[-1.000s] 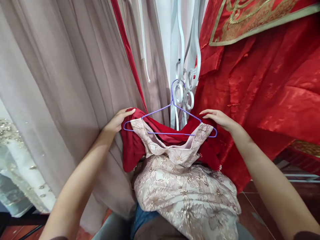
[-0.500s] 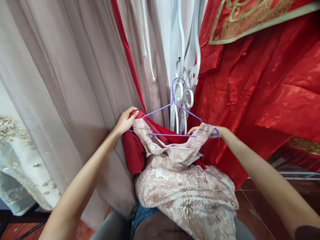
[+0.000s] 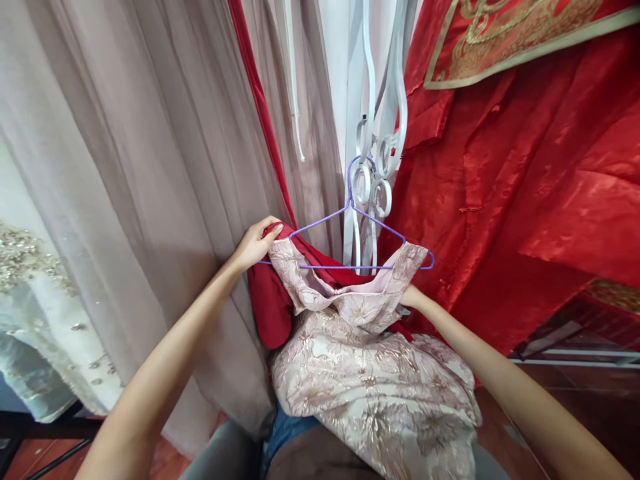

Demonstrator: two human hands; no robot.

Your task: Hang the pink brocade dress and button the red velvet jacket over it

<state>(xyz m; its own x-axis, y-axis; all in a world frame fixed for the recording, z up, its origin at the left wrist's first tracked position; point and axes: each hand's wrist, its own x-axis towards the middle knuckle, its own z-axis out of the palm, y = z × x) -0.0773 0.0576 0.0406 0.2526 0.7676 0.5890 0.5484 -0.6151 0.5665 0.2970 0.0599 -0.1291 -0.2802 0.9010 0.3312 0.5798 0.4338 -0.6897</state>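
A pink and gold brocade dress [image 3: 370, 380] and a dark red garment [image 3: 267, 300] hang together on a purple wire hanger [image 3: 350, 230]. The hanger's hook sits on a white scrolled metal bar [image 3: 373, 180]. My left hand [image 3: 257, 241] pinches the left shoulder of the red garment at the hanger's left end. My right hand [image 3: 407, 297] reaches in behind the brocade dress's right shoulder, and its fingers are hidden by the fabric.
A beige sheer curtain [image 3: 135, 167] hangs at the left. A bright red satin robe [image 3: 525, 180] with gold-trimmed embroidery hangs at the right. A white beaded gown [image 3: 35, 320] shows at the far left. Dark red floor tiles [image 3: 550, 387] lie below.
My right hand has dropped from the hanger's right end and gone in behind the brocade dress's right shoulder. My left hand has closed on the left shoulder.
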